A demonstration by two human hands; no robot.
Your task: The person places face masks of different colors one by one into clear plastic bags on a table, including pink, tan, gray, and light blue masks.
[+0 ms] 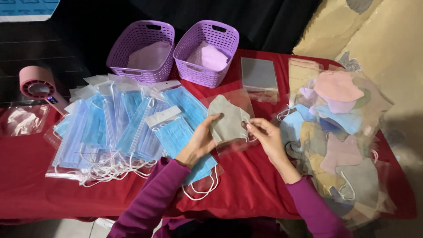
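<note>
Your hands, left (200, 140) & right (264, 134), both clamp grey mask (227, 121) in clear sleeve over red-clothed tabletop (246, 185); dark backdrop, two purple baskets (207, 53) at rear.

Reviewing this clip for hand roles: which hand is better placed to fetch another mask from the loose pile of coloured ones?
Probably the right hand. It pinches the grey mask at its right edge, right beside the coloured mask pile. The left hand supports the mask's other side, by the blue masks.
</note>
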